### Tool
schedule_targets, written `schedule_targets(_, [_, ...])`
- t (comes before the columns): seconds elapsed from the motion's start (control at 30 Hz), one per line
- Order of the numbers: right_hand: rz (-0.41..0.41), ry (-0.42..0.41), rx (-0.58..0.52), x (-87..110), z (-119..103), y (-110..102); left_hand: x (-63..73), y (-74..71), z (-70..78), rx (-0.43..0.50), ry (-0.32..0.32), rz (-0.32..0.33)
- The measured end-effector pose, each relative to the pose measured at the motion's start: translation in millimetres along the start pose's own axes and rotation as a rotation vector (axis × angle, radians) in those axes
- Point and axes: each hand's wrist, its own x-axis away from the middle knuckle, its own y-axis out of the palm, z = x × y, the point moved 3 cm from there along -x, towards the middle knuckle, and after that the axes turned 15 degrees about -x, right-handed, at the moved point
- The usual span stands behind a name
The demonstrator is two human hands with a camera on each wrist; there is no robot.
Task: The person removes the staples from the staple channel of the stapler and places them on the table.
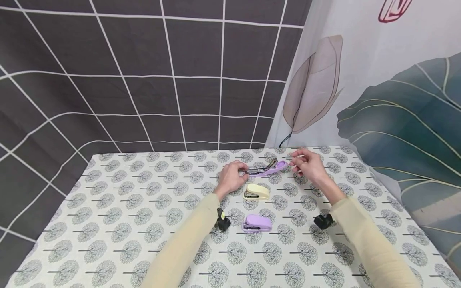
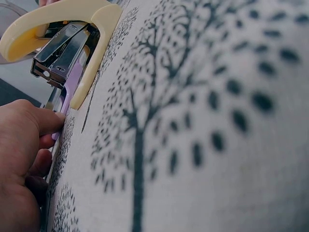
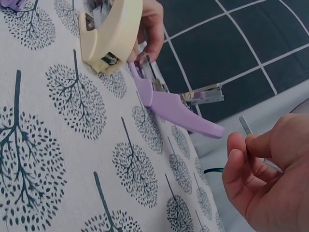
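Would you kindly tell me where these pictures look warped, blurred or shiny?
Head view: grid lines on the dark backdrop bow, perhaps from lens or folds; left wrist view: the tablecloth is out of focus at right, and metal on the cream stapler glints; right wrist view: metal on the open purple stapler catches light.

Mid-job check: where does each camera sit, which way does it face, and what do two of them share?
Head: worn on the head, facing forward and down at the patterned cloth, open purple stapler, cream stapler and closed purple stapler; both hands and sleeved forearms show.
Left wrist: faces low along the cloth towards the cream stapler; part of the left hand shows.
Right wrist: faces across the cloth; the right hand pinches a small grey strip, the left hand lies beyond.
Shared by head and right wrist: both hands, all three staplers.
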Motion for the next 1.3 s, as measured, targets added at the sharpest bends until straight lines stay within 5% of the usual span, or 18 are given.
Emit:
schedule_targets(0.47, [-0.014,0.007,-0.009,2.9,12.9,-10.4,-0.2,0.0,0.3,-0.02,0.003,0.003])
schedule_targets(1.3, [-0.04,0.154,0.034,0.7,45.4,-8.1,-0.2,-1.2,0.6,-0.013,0.008,0.018])
